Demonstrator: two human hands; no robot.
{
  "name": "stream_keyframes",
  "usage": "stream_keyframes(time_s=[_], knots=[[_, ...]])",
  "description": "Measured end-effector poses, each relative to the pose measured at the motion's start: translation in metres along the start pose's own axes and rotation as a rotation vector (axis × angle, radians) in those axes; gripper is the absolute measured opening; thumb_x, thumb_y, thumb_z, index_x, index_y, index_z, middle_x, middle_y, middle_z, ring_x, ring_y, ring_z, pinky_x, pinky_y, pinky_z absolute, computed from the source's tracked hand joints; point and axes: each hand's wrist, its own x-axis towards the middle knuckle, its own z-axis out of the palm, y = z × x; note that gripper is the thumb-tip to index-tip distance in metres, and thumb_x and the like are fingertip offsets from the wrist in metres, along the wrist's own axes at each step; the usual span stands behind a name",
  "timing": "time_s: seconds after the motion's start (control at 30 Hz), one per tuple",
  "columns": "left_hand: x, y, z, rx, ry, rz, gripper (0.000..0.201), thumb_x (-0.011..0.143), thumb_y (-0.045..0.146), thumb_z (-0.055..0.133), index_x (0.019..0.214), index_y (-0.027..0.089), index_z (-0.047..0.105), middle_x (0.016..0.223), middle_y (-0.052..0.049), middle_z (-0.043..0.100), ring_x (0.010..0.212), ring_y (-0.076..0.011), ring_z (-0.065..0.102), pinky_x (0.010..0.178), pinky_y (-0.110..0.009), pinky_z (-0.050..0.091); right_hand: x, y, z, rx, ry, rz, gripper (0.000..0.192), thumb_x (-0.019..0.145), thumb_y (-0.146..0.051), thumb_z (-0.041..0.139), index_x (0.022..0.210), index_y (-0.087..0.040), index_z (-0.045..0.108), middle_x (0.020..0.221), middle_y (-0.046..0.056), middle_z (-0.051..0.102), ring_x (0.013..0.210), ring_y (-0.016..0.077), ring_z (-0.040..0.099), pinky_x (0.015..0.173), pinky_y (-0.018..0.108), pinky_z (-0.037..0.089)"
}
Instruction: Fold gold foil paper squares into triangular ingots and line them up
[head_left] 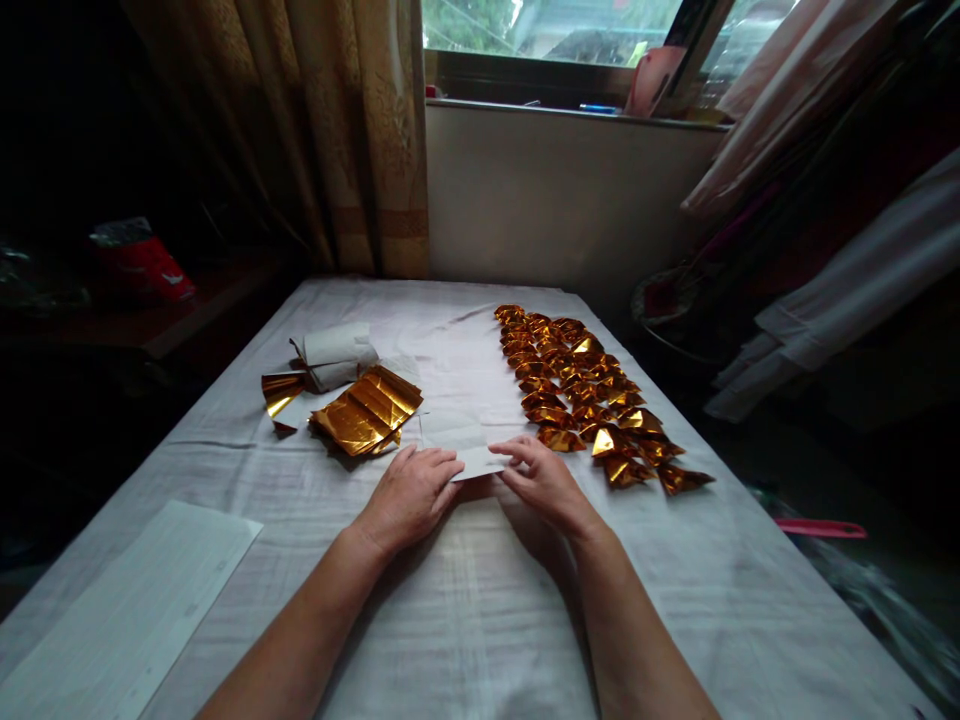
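Room: dim, daylight coming through a window above a pale wall; a patterned gold-brown curtain hangs on the left, clothes hang on the right.
Sill: a pink cup stands near the right end, a blue pen-like item just beside it.
Counter: a counter covered with a white, faintly checked cloth, running away toward the wall.
Paper in work: 1 small white paper piece, at the middle of the counter, between the 2 hands.
Left hand: the left hand holds the paper's left end, fingers close together and bent over it.
Right hand: the right hand has the right end between thumb and forefinger, the gap narrow.
Gold sheets: a creased stack of gold foil sheets lies just beyond the left hand.
Pale bundle: white-backed sheets lie behind that stack, a bent gold strip beside them.
Folded pieces: many shiny gold folded pieces sit in rough rows beyond and to the right of the right hand.
Near left: a large white sheet lies flat along the counter's left side.
Far left: a red packet rests on a dark side surface.
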Motion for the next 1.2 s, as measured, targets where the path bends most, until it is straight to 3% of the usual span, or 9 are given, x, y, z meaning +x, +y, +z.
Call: stream_keyframes(time_s=[0.13,0.27,0.33,0.47,0.67,0.73,0.83,0.97,1.2], knots=[[0.001,0.005,-0.01,-0.106,-0.029,-0.002,0.027,0.098,0.026,0.045,0.107,0.028,0.071,0.105,-0.001,0.076,0.096,-0.0186,0.069,0.097,-0.036,0.045,0.002,-0.001,0.002,-0.047,0.014,-0.139,0.036,0.072,-0.007,0.058,0.098,-0.025,0.076,0.118,0.006,0.069,0.112,0.0198,0.062,0.101,0.038,0.047],[0.002,0.01,-0.021,-0.217,-0.095,-0.091,0.029,0.097,0.029,0.045,0.099,0.029,0.074,0.094,0.001,0.077,0.085,-0.0184,0.07,0.077,-0.027,0.051,0.0,-0.013,-0.002,-0.045,-0.054,-0.068,0.026,0.083,-0.016,0.055,0.095,-0.023,0.076,0.097,0.005,0.075,0.094,0.0191,0.067,0.088,0.033,0.051],[0.002,0.008,-0.019,-0.293,-0.086,-0.163,0.027,0.096,0.031,0.047,0.105,0.027,0.072,0.101,-0.001,0.076,0.091,-0.0193,0.071,0.079,-0.027,0.052,0.0,-0.017,-0.001,-0.063,-0.086,-0.027,0.025,0.087,-0.02,0.052,0.095,-0.023,0.076,0.093,0.004,0.076,0.089,0.019,0.067,0.083,0.031,0.05],[0.003,-0.003,-0.005,-0.29,0.076,-0.276,0.043,0.091,0.026,0.053,0.133,0.02,0.057,0.127,-0.008,0.068,0.114,-0.0222,0.065,0.099,-0.034,0.05,0.004,-0.018,0.015,-0.193,0.002,0.007,0.025,0.09,-0.025,0.051,0.098,-0.024,0.075,0.089,0.003,0.076,0.085,0.0191,0.065,0.079,0.028,0.045],[0.004,-0.005,0.005,0.009,0.414,-0.167,0.048,0.091,0.024,0.055,0.138,0.016,0.05,0.147,-0.015,0.049,0.134,-0.0286,0.048,0.111,-0.047,0.041,0.011,-0.018,0.042,-0.456,0.222,0.084,0.023,0.094,-0.032,0.054,0.093,-0.022,0.074,0.082,0.006,0.073,0.082,0.02,0.063,0.078,0.029,0.039],[0.004,0.001,0.006,0.051,0.397,-0.058,0.038,0.093,0.024,0.051,0.131,0.018,0.057,0.14,-0.012,0.057,0.131,-0.028,0.051,0.112,-0.048,0.04,0.012,-0.02,0.044,-0.505,0.251,0.106,0.022,0.094,-0.032,0.054,0.093,-0.022,0.074,0.079,0.006,0.072,0.08,0.0198,0.062,0.076,0.029,0.037],[0.002,0.009,0.014,0.052,0.257,0.051,0.03,0.095,0.024,0.05,0.121,0.019,0.063,0.125,-0.008,0.068,0.121,-0.0262,0.059,0.11,-0.047,0.042,0.013,-0.021,0.046,-0.533,0.277,0.113,0.021,0.094,-0.033,0.055,0.095,-0.023,0.073,0.078,0.005,0.071,0.08,0.0198,0.061,0.076,0.029,0.036],[-0.006,0.012,0.029,0.095,0.153,0.011,0.038,0.093,0.028,0.054,0.128,0.015,0.059,0.132,-0.012,0.064,0.124,-0.0281,0.057,0.109,-0.046,0.043,0.014,-0.018,0.048,-0.537,0.328,0.101,0.023,0.094,-0.033,0.054,0.106,-0.021,0.071,0.079,0.005,0.07,0.079,0.02,0.059,0.076,0.029,0.035],[-0.013,0.007,0.038,0.116,0.154,-0.013,0.042,0.094,0.032,0.051,0.134,0.018,0.055,0.138,-0.01,0.06,0.128,-0.0259,0.054,0.111,-0.044,0.041,0.012,-0.016,0.049,-0.475,0.358,0.053,0.024,0.092,-0.032,0.057,0.108,-0.02,0.07,0.08,0.004,0.07,0.082,0.0209,0.058,0.079,0.031,0.037]])
